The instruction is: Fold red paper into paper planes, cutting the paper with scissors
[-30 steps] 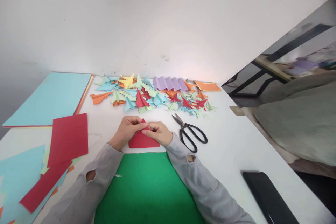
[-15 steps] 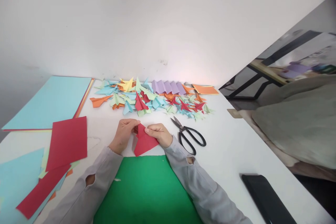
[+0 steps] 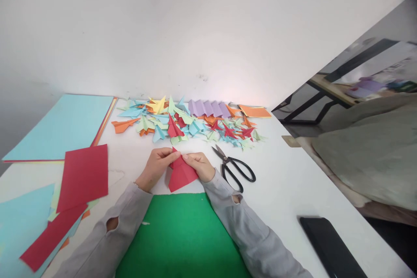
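Pinching near its pointy top, the left hand [image 3: 154, 167] and the right hand [image 3: 202, 167] both have hold of the folded red paper [image 3: 183, 178]. Each hand has its thumb and fingers pressed on the paper, and the thumbs almost meet. The paper sits right between the hands — its long way runs from the tip, up by the thumbs, down to the wide end nearer the person. The tip is closest to the left thumb. The wide part leans over toward the right hand, and its right corner is just below that hand's fingers. A green board [image 3: 182, 234] lies below both hands. The black scissors [image 3: 225, 159] are just right of the right hand — the paper planes [image 3: 175, 127] are past both hands.
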A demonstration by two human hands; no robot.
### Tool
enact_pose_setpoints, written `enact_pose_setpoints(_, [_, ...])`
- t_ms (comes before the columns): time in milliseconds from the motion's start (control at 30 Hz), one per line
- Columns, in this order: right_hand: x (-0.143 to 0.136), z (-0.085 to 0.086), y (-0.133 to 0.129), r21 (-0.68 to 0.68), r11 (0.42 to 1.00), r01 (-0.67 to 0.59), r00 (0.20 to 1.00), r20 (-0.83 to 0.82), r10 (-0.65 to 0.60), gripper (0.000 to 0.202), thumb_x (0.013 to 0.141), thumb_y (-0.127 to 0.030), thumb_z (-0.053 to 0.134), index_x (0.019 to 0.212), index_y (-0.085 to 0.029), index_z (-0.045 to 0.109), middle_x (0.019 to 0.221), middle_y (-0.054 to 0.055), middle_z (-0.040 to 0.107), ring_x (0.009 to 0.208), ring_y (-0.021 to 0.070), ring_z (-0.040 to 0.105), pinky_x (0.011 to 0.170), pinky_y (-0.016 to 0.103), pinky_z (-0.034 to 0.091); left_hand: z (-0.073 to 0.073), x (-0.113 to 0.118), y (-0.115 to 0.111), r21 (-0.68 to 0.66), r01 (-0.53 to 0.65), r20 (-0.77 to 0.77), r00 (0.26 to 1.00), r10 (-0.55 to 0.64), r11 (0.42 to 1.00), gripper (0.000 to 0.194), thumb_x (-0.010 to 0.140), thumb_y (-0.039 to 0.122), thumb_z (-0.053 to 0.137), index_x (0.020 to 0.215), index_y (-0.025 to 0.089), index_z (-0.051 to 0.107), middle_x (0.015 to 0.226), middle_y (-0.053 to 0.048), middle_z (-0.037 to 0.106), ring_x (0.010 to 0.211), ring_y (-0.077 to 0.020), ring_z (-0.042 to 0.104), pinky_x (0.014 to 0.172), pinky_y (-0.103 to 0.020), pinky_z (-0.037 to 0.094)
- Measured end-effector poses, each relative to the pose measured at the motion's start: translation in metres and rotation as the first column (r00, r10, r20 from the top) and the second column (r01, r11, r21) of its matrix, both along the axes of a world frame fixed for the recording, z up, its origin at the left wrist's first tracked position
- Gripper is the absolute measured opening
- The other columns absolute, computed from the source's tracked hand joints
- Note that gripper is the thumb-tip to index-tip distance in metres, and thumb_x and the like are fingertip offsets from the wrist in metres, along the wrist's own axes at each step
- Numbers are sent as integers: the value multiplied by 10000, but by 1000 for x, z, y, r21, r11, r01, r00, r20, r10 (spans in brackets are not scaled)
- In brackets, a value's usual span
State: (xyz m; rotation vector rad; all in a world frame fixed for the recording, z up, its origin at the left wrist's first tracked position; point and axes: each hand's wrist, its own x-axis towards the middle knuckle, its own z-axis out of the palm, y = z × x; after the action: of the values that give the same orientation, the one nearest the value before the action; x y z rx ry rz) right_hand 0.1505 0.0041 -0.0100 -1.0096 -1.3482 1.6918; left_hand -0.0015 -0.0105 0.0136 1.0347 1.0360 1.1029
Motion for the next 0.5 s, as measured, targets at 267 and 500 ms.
enact_pose_setpoints(267, [2,-11,11,66,978,196,965,-192,-180,476,675,-628,596,594,-159,609,457,-17,508,409,99,408,421,246,311,-3,0,2,-26,-169,86,982,170,985,230,616,336,757,727,141,705,679,-32,686,629,-137,593,564,-241,465])
enact_pose_setpoints(500, [-2,-6,6,179,942,283,958,-93,-270,258,576,-403,771,693,-183,702,697,36,706,637,172,597,652,328,492,-4,-1,3,-34,-179,100,978,181,983,222,576,290,789,711,143,692,668,-23,686,632,-128,606,618,-254,502])
